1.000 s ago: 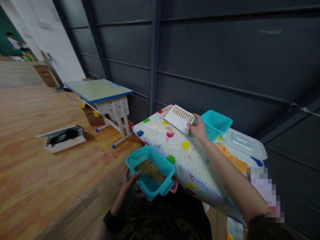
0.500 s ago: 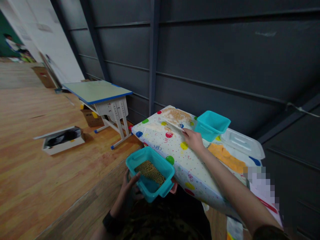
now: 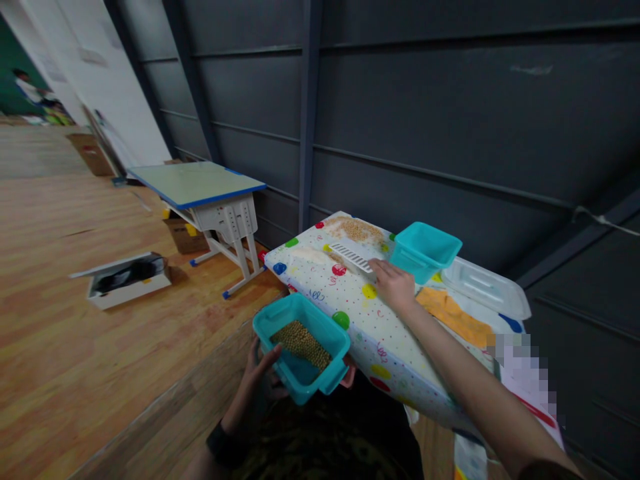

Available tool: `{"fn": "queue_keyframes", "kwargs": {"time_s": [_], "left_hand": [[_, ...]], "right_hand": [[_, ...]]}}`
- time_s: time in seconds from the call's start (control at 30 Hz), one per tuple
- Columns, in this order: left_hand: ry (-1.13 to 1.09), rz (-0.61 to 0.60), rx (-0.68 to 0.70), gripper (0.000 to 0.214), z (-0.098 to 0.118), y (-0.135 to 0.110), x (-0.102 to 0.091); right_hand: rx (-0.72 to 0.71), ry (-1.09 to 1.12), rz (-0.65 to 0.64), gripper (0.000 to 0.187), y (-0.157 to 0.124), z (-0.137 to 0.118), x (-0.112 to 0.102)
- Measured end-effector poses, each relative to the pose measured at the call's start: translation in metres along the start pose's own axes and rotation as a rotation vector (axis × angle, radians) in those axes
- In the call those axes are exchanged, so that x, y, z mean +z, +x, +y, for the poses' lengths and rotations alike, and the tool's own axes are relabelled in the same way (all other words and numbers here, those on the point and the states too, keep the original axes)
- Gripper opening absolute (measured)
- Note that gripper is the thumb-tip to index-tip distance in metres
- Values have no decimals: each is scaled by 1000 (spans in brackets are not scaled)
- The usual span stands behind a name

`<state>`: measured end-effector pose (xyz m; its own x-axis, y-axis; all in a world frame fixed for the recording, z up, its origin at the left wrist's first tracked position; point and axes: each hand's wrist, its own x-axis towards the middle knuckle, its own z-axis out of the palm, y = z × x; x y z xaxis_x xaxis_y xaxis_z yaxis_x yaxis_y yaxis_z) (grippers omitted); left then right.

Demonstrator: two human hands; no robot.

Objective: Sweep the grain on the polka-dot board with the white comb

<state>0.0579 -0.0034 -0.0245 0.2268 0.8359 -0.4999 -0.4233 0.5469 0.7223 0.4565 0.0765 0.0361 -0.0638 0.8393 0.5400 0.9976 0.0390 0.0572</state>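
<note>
Slotted scoop (image 3: 351,258) freshly tilted, gripped by right hand (image 3: 394,285) near second tub (image 3: 411,263), orange cloth (image 3: 451,315); left hand (image 3: 253,379) clasped around bean tub (image 3: 327,327).

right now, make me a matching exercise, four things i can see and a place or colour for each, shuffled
Things:
1. slotted scoop
2. darker beans
3. orange cloth
4. desk

Places and colours:
a. edged in blue
b. in the teal box at the left hand
c. held in the right hand
d. beside the clear lid

Pairs: 1-c, 2-b, 3-d, 4-a
</note>
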Motion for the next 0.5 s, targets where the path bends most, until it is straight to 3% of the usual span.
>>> {"fn": "queue_keyframes", "kwargs": {"time_s": [0.13, 0.37, 0.5], "left_hand": [[-5, 6, 1, 119, 1, -2, 0], [33, 44, -17, 113, 0, 4, 0], [18, 73, -35, 118, 0, 5, -1]], "right_hand": [[-122, -183, -128, 58, -5, -5, -16], [-231, -276, -397, 53, 6, -20, -40], [-290, -273, -430, 54, 5, -20, -43]]}}
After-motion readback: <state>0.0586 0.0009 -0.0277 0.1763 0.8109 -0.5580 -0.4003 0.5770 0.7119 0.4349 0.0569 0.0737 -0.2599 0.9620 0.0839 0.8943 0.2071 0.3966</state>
